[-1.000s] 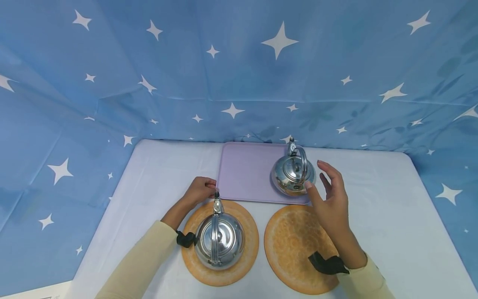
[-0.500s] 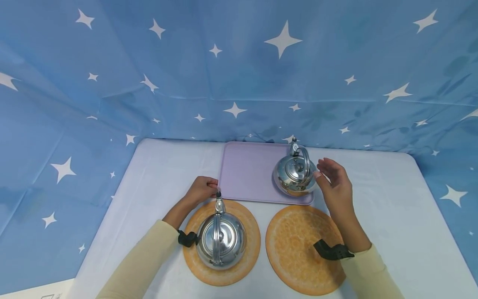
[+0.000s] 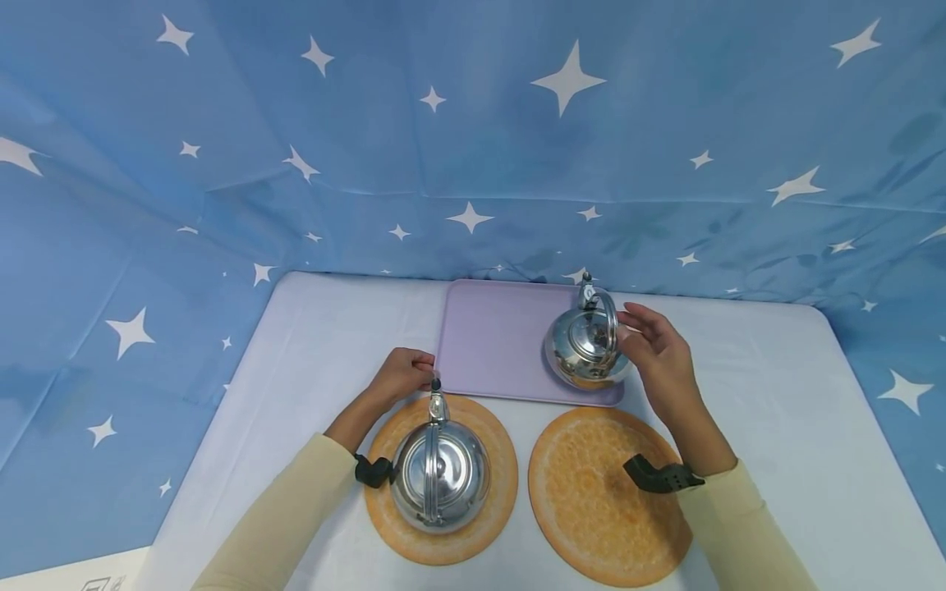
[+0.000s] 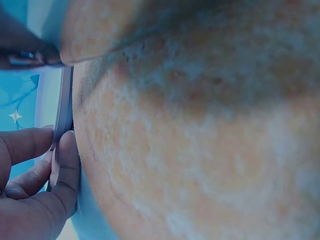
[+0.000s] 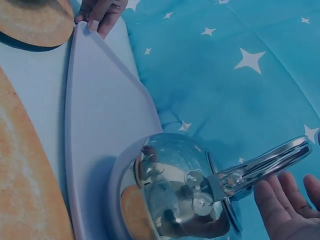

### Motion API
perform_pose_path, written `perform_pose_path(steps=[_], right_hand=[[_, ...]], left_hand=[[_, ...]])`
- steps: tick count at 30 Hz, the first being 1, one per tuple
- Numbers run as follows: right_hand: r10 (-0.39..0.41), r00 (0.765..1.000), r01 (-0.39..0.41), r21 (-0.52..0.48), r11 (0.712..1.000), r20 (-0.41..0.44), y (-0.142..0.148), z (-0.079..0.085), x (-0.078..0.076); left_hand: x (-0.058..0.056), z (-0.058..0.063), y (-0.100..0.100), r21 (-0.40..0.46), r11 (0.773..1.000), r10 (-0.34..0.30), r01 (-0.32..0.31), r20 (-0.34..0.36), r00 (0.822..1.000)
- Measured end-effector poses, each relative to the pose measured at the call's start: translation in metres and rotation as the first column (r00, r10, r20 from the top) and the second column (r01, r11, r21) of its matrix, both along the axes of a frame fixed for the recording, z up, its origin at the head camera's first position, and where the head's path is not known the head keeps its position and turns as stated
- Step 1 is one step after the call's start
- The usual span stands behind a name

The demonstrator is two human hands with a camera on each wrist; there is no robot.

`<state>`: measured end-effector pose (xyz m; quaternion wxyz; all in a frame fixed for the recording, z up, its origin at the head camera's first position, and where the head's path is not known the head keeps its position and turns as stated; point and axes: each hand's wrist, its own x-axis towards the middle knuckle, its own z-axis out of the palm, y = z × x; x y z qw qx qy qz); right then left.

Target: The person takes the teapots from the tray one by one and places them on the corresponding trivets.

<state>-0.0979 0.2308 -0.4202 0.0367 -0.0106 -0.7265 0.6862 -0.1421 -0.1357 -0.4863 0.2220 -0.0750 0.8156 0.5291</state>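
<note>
My left hand (image 3: 395, 379) pinches the front left corner of the lilac tray (image 3: 488, 341) between thumb and fingers; the left wrist view shows the fingertips (image 4: 67, 145) on its rim. On the tray's right side stands a shiny metal kettle (image 3: 565, 353), spout toward the back, its handle (image 5: 265, 165) raised. Beside that handle is my right hand (image 3: 665, 361), thumb and fingers apart and not closed round it; whether the fingertips touch it I cannot tell. A second metal kettle (image 3: 466, 484) sits upright near my left wrist, on a round orange placemat (image 3: 498, 460).
Another round orange placemat (image 3: 584, 484) lies in front of the tray, under my right forearm. The white table (image 3: 783, 410) ends at a blue curtain (image 3: 473, 148) with white stars, behind and at both sides.
My right hand has moved back and in to the tray kettle's handle, its thumb and fingers drawing closer together. The left hand stays on the tray corner; the kettles have not moved on their supports.
</note>
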Motion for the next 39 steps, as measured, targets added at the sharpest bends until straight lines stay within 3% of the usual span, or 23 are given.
perform_pose_path(steps=[3,7,10,14,18,26,39], right_hand=[[0.040,0.999,-0.040,0.013,0.999,0.030,0.0002,0.0015,-0.0029],[0.163,0.984,-0.161,-0.037,0.986,0.065,-0.0001,0.0022,-0.0059],[0.247,0.967,-0.243,-0.060,0.968,0.058,-0.0003,0.0014,-0.0070],[0.292,0.956,-0.289,-0.068,0.955,0.040,0.0011,-0.0009,-0.0069],[0.294,0.956,-0.291,-0.106,0.951,0.018,0.0030,-0.0032,-0.0063],[0.245,0.969,-0.245,0.010,0.969,0.016,0.0032,-0.0045,-0.0046],[0.221,0.975,-0.222,0.019,0.975,0.027,0.0038,-0.0059,-0.0014]], left_hand=[[0.0001,0.0001,0.0001,-0.005,1.000,-0.007,0.007,-0.007,1.000],[0.0001,0.0001,0.0001,-0.012,1.000,-0.009,0.008,-0.011,1.000],[0.0002,-0.0002,0.0003,-0.012,1.000,-0.010,0.010,-0.013,1.000],[0.0004,-0.0002,0.0008,-0.010,1.000,-0.008,0.008,-0.011,1.000],[0.0004,-0.0004,0.0007,-0.011,1.000,-0.005,0.004,-0.011,1.000],[0.0004,-0.0002,0.0002,0.001,1.000,0.003,-0.003,-0.006,1.000],[-0.0002,-0.0007,0.0010,-0.020,1.000,-0.003,0.002,-0.017,1.000]])
